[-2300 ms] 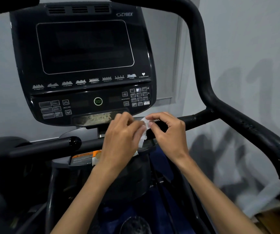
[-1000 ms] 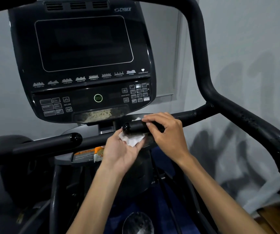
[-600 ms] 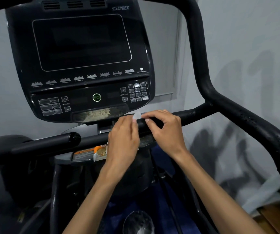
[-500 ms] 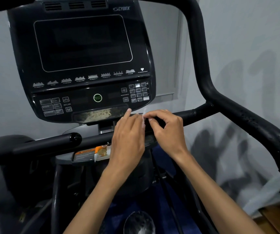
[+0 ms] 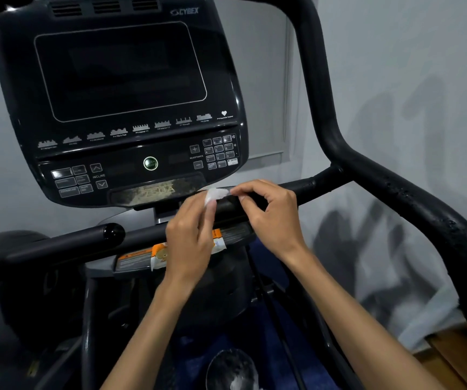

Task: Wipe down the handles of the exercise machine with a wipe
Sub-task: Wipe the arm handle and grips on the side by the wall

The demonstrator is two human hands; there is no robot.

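Small white crumpled wipe [image 5: 216,194]: pinched by left hand [image 5: 190,243] and right hand [image 5: 271,218] over black padded handle bar [image 5: 305,188].

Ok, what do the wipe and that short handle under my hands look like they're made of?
The wipe looks like thin white nonwoven fabric or paper, soft and crumpled where both hands pinch it. The short handle looks like a black tube in matte rubber or foam; its dull, slightly pitted surface suggests a grip coating, though this is uncertain.

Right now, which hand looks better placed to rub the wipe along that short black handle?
Probably the left hand: it holds the wipe against the right handle tip. The right hand only pinches the wipe's corner.
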